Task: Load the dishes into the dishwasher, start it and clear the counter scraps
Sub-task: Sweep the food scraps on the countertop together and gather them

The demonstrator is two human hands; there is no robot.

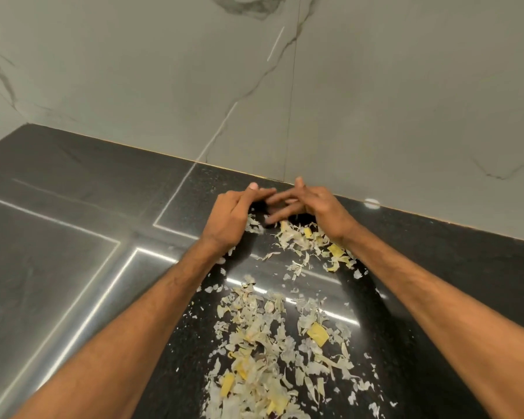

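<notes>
Your scraps (273, 343) were thin, pale, papery flakes and strips, mixed with a few flat yellow pieces. They lay loose in a long scatter on the counter (73, 267). The thickest heap was near the bottom of the view, and a smaller patch lay further up, just beneath your hands.

Your left hand (230, 213) and right hand (315, 207) met at the far end of that scatter, close to the wall (375, 101). Both hands were spread wide, with fingers extended and fingertips crossing over one another, and they gripped nothing that showed. The fingers were blurred, so I could not tell whether they touched the flakes below them. Both of your bare forearms reached in from the bottom corners, one on each side of the scraps.

The counter was polished black stone with fine speckles, and it reflected bright strips of light in straight lines. The wall behind it was pale grey marble-look slab with dark veins and a thin vertical joint.
</notes>
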